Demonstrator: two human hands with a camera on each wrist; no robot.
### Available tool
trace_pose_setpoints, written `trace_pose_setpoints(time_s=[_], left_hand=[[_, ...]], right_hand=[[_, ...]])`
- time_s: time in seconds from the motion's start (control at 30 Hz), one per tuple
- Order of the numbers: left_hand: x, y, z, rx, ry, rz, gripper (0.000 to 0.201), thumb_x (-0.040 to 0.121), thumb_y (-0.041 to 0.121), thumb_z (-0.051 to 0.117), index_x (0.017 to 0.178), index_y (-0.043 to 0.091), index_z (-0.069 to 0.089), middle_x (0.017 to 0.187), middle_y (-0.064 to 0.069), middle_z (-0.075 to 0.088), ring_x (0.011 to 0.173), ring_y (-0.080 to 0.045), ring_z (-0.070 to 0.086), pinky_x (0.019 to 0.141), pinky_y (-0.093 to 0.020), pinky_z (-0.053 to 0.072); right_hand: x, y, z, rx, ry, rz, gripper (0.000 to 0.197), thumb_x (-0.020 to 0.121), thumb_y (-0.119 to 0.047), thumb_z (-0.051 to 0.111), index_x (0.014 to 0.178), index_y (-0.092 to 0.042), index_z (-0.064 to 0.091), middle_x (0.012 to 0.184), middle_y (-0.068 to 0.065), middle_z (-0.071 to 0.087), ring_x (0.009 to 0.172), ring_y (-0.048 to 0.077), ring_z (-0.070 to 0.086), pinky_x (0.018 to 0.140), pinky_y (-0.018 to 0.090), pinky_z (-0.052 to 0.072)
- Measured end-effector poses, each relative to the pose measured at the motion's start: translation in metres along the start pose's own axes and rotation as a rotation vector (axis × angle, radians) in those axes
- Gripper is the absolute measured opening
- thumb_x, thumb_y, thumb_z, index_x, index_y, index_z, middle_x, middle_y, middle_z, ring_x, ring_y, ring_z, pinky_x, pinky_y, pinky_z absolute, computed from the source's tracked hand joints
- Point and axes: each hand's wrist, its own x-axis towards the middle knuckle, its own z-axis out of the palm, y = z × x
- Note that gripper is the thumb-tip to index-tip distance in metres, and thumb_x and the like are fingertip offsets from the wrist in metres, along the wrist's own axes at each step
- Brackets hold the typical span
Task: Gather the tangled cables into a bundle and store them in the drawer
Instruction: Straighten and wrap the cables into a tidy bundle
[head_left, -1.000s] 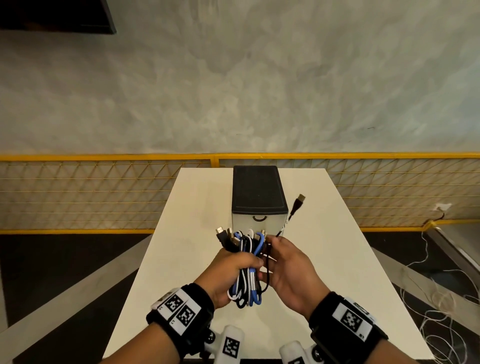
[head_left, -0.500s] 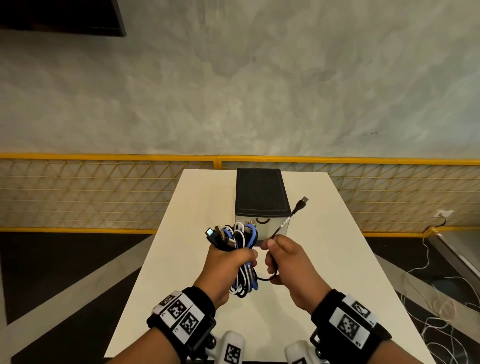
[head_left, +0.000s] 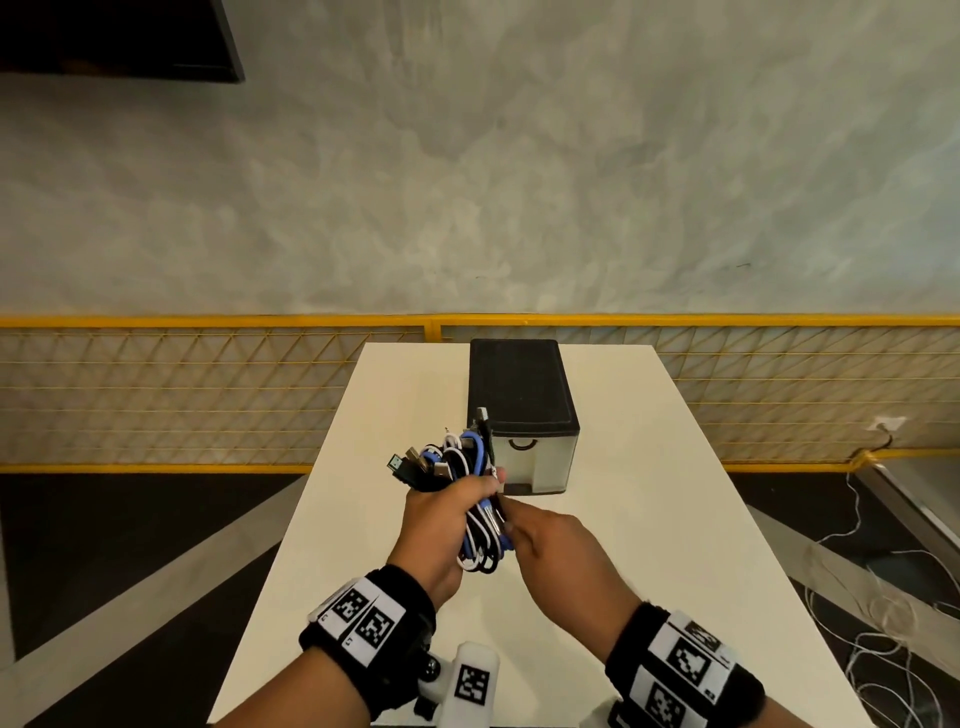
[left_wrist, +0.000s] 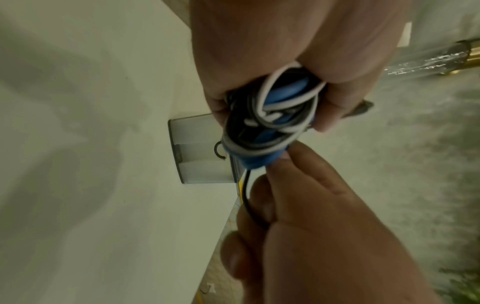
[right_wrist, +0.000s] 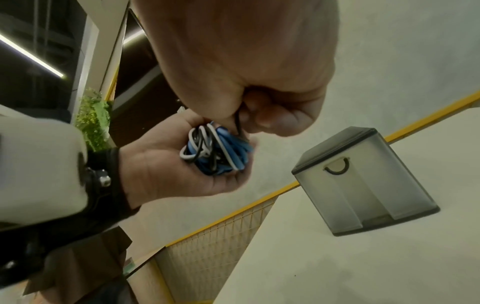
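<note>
While the loose black cord stuck up on the right a moment ago, the head view now shows it pulled down against the cables (head_left: 470, 499), low in the middle, near the closed drawer (head_left: 530, 457). The left hand (head_left: 441, 525) grips the bundle, nearly ready to store. In the left wrist view, the right hand (left_wrist: 324, 226) pinches the black cord (left_wrist: 246, 195). The right wrist view agrees. No readable writing, only square wristband codes.
</note>
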Motion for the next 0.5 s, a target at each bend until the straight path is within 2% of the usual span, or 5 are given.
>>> trace_pose_setpoints(time_s=[0.07, 0.13, 0.3, 0.4, 0.5], left_hand=[[0.0, 0.0, 0.001, 0.034, -0.06, -0.025, 0.023, 0.085, -0.004, 0.064, 0.106, 0.002, 0.07, 0.099, -0.015, 0.077, 0.076, -0.027, 0.073, 0.056, -0.035, 0.057], [0.0, -0.003, 0.002, 0.092, -0.062, -0.023, 0.023, 0.081, -0.002, 0.07, 0.104, 0.004, 0.072, 0.097, -0.017, 0.077, 0.081, -0.031, 0.073, 0.061, -0.038, 0.058], [-0.001, -0.008, 0.002, 0.173, 0.002, -0.023, 0.012, 0.077, -0.003, 0.071, 0.089, -0.007, 0.071, 0.077, -0.023, 0.069, 0.066, -0.033, 0.068, 0.06, -0.042, 0.059], [-0.005, -0.01, -0.001, 0.15, -0.052, -0.06, 0.002, 0.08, -0.007, 0.064, 0.079, -0.006, 0.065, 0.063, -0.019, 0.061, 0.052, -0.032, 0.062, 0.055, -0.042, 0.056], [-0.006, -0.01, 0.0, 0.136, -0.101, -0.072, 0.003, 0.081, -0.006, 0.063, 0.083, -0.003, 0.064, 0.065, -0.018, 0.059, 0.055, -0.032, 0.061, 0.056, -0.041, 0.055]], right_hand=[[0.001, 0.002, -0.001, -0.003, -0.01, 0.03, 0.024, 0.094, -0.021, 0.036, 0.105, -0.028, 0.057, 0.087, 0.0, 0.071, 0.076, 0.023, 0.062, 0.068, 0.04, 0.052], [0.003, 0.003, -0.003, -0.081, -0.041, 0.037, 0.021, 0.095, -0.02, 0.036, 0.098, -0.024, 0.056, 0.088, 0.003, 0.07, 0.077, 0.026, 0.063, 0.067, 0.04, 0.051], [0.0, -0.004, -0.005, -0.191, -0.108, -0.009, 0.024, 0.097, -0.019, 0.034, 0.108, -0.017, 0.055, 0.096, 0.005, 0.063, 0.086, 0.026, 0.059, 0.067, 0.034, 0.042], [0.002, -0.004, -0.016, -0.165, -0.142, -0.005, 0.024, 0.092, -0.022, 0.04, 0.092, -0.02, 0.063, 0.087, 0.003, 0.056, 0.084, 0.022, 0.057, 0.07, 0.036, 0.047], [0.005, 0.0, -0.022, -0.167, -0.074, -0.007, 0.023, 0.084, -0.025, 0.044, 0.075, -0.02, 0.065, 0.075, 0.0, 0.054, 0.078, 0.015, 0.054, 0.068, 0.038, 0.048]])
